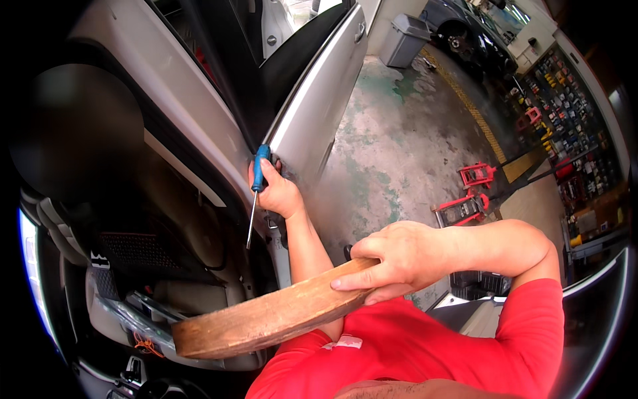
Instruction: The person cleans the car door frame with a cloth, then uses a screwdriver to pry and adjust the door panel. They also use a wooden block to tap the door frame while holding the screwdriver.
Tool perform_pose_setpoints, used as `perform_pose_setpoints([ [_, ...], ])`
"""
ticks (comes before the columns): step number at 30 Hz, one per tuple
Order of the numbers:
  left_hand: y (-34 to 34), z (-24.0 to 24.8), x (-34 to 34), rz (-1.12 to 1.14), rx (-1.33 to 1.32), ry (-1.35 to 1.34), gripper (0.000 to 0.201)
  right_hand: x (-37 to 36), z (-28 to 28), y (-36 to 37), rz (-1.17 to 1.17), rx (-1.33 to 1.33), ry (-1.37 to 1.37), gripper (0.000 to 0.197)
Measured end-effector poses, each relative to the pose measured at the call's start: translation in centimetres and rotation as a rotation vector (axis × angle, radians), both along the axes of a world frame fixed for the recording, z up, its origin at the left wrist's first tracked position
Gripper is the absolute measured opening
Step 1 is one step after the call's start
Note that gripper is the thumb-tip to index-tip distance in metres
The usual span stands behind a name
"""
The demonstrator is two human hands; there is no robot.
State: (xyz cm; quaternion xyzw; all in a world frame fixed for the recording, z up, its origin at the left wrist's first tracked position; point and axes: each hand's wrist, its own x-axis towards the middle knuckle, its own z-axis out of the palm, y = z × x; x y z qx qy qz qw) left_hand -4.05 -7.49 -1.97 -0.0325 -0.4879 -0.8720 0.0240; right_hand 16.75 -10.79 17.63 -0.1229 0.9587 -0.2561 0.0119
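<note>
My left hand (279, 196) is closed on a screwdriver (262, 163) with a blue handle. Its thin metal shank points down, toward the car's interior. That hand is beside the pillar of a light-coloured car, close to the edge of an open door (325, 86). In my right hand (405, 256) is a thick wooden block (266, 309), gripped at its right end. The long block slants across the front of my body and hides part of my left forearm.
On the left lies the car interior, with light seats (169, 299) and an orange cord (146, 344). Red floor jacks (462, 209) stand on the worn concrete to the right. A grey bin (404, 41), another car (465, 26) and a tool-covered wall (578, 120) are farther off.
</note>
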Motion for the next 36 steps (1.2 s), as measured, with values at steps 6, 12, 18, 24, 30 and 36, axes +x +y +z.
perform_pose_setpoints([
  [6,-0.5,-0.1,-0.2,-0.056,0.027,0.044,0.031,-0.1,-1.8,2.7,-0.233,0.129,-0.001,0.049],
  [12,-1.4,-1.1,0.3,-0.061,0.002,0.130,0.035,3.6,-2.8,-1.9,-0.077,-0.194,0.145,0.058],
  [18,-9.4,-5.6,7.3,-0.386,-0.375,0.456,0.037,10.8,-7.6,-2.8,-0.394,-0.412,0.117,0.057],
  [24,-13.0,-8.6,7.8,-0.778,0.189,-0.090,0.034,14.6,-11.6,-3.9,-0.692,-0.732,0.063,0.063],
  [30,-15.1,-5.2,6.1,-0.790,-0.487,0.119,0.023,18.0,-13.4,-3.8,-0.891,-1.180,0.163,0.069],
  [36,-16.1,-0.7,6.4,-0.831,-0.594,0.117,0.029,19.7,-14.6,-3.0,-1.012,-1.240,0.219,0.080],
])
